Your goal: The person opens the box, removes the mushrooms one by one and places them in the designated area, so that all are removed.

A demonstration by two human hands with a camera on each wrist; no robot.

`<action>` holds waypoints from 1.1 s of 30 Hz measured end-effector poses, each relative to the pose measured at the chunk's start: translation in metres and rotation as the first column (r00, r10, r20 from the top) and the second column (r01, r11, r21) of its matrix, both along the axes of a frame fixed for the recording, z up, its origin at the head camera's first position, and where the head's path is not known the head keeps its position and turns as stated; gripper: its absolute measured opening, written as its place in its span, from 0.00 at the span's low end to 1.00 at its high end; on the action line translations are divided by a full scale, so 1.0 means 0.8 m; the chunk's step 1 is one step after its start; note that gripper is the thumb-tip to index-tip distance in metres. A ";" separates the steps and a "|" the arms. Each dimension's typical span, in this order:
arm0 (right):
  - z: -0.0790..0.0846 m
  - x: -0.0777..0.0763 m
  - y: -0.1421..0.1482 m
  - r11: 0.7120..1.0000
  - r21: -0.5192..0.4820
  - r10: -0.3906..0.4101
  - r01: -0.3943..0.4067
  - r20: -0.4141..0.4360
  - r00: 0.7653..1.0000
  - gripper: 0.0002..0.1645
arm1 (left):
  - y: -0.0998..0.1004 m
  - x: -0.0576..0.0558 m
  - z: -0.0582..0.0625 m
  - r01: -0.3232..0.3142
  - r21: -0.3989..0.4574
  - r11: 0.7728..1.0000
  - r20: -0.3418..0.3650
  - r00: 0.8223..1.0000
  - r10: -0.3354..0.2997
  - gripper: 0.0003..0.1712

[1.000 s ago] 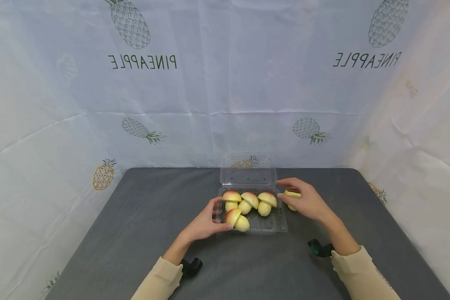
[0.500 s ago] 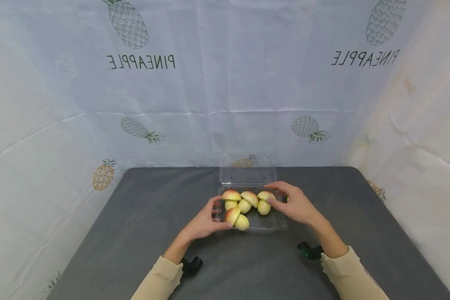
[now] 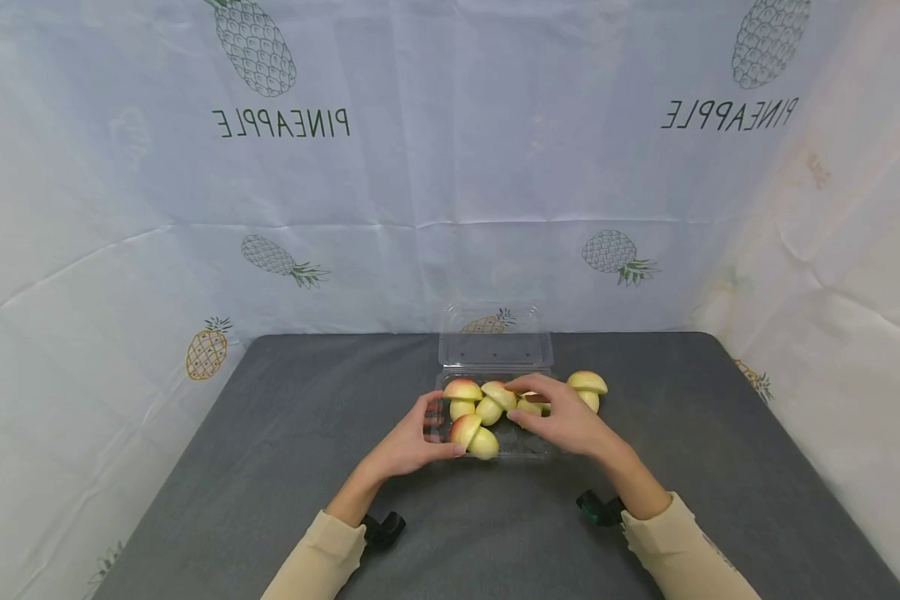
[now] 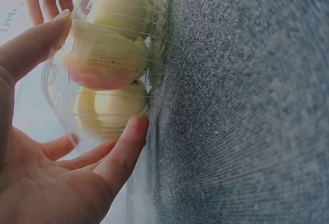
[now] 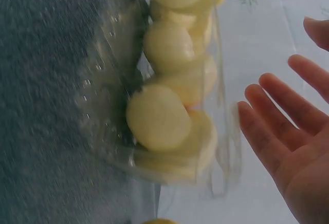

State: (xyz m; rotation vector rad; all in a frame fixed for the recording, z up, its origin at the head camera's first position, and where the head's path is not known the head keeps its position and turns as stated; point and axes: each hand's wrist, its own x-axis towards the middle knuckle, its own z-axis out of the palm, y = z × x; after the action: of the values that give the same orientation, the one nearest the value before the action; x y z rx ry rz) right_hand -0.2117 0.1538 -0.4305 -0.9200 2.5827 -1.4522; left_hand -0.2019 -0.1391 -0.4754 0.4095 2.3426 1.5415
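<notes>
With our left grip [image 3: 412, 448] we pinch the clear box [image 3: 523, 447] at its side, likely steadying it; our right grip [image 3: 562, 417] hovers spread above the mushroom-shaped pieces [image 3: 484, 444].

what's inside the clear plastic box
In the clear plastic box, three mushroom-shaped pieces stand along the back and one front-left piece shows. The right hand hides part of the back-right piece.

1. One clear container [image 3: 525, 447] with one lid [image 3: 495, 352].
2. Five yellow mushroom-shaped pieces [image 3: 587, 382]: four inside the container, one right of it.
3. Two black wrist devices [image 3: 385, 530], left and right.
4. One dark worktop [image 3: 345, 383].
</notes>
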 end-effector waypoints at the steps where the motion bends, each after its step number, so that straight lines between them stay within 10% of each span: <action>1: 0.000 0.001 -0.002 1.000 0.004 0.006 -0.006 0.002 1.000 0.25 | 0.000 0.000 0.000 -0.001 0.002 1.000 0.000 1.000 0.001 0.59; 33: -0.031 -0.002 -0.053 0.992 0.012 0.124 -0.126 0.088 0.988 0.27 | -0.002 0.000 0.000 0.013 0.007 1.000 -0.012 1.000 -0.013 0.57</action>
State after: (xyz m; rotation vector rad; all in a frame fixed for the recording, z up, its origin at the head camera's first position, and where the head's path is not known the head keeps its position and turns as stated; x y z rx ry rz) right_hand -0.2133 0.1116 -0.4554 -0.9748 2.4251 -1.4028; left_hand -0.2021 -0.1409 -0.4754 0.4359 2.3394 1.5465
